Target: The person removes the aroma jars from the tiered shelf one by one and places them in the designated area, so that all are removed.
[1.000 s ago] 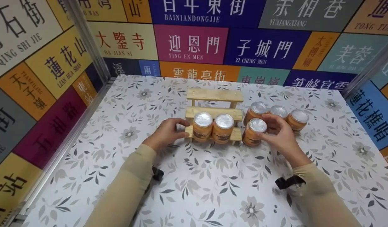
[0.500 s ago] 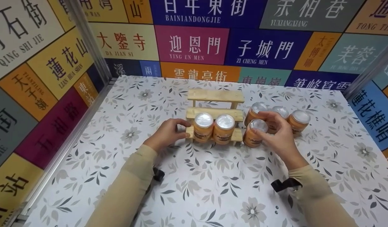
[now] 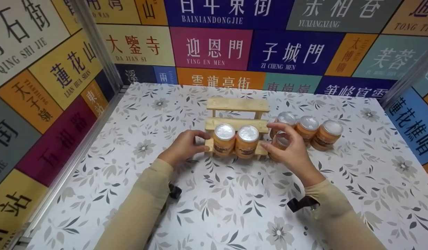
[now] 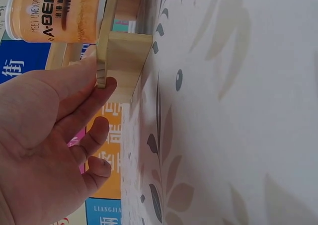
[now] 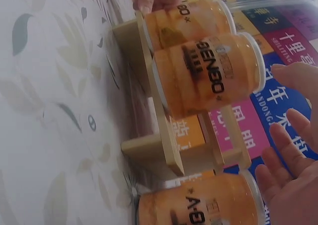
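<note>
A small three-step wooden rack [image 3: 237,104] stands on the table. Two orange cans with silver lids, a left can [image 3: 223,143] and a right can [image 3: 247,146], sit upright side by side on its lowest step. My left hand [image 3: 184,146] pinches the left end of that step, thumb above and fingertips below in the left wrist view. My right hand [image 3: 294,152] hovers just right of the right can, its fingers [image 5: 285,145] spread and apart from the can in the right wrist view. A loose can [image 5: 198,205] stands right of the rack, mostly hidden under my right hand in the head view.
Behind my right hand several more orange cans [image 3: 327,136] stand on the table. A white leaf-patterned cloth [image 3: 217,208] covers the tabletop. Panels with street names [image 3: 214,48] wall in the back and both sides.
My right hand has come away from the loose can and moved left toward the rack's right end. The left hand keeps its place on the step, and the cans stay put.
</note>
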Available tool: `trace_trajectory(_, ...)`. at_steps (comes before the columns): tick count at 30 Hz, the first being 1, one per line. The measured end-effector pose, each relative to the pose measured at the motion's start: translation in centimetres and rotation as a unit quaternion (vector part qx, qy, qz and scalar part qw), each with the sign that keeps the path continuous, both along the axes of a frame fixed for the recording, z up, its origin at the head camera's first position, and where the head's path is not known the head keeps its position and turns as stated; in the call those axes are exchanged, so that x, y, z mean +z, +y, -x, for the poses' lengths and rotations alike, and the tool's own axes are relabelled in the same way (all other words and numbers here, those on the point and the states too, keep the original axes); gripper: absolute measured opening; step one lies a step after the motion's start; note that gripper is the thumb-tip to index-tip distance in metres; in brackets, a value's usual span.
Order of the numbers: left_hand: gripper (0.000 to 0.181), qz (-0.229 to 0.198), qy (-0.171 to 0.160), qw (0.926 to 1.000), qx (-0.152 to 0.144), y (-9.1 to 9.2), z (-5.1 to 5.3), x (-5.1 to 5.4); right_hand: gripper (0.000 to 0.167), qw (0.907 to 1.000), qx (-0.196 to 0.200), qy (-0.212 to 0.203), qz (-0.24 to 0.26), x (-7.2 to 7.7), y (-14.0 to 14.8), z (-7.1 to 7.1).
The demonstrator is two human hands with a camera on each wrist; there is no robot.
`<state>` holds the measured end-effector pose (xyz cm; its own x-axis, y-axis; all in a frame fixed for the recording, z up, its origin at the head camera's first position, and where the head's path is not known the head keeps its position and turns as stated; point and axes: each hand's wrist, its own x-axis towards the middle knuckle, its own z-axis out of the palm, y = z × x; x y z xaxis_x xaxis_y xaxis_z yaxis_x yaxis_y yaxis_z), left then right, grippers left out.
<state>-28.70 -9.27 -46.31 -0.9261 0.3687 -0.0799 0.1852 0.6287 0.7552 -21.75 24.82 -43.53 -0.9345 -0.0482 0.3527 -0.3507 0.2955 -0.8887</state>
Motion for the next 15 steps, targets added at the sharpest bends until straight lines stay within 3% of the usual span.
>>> trace_trajectory(7, 0.035, -0.007, 0.004, 1.0000, 0.001, 0.0, -0.1, 0.0, 0.065, 0.9961, 0.068, -0.037, 0.042, 0.1, -1.6, 0.3)
trace_trajectory(15, 0.036, -0.010, -0.003, 0.9999, 0.004, 0.0, 0.0, -0.1, 0.072, 0.9959, 0.070, -0.055, 0.018, 0.4, -2.6, 0.5)
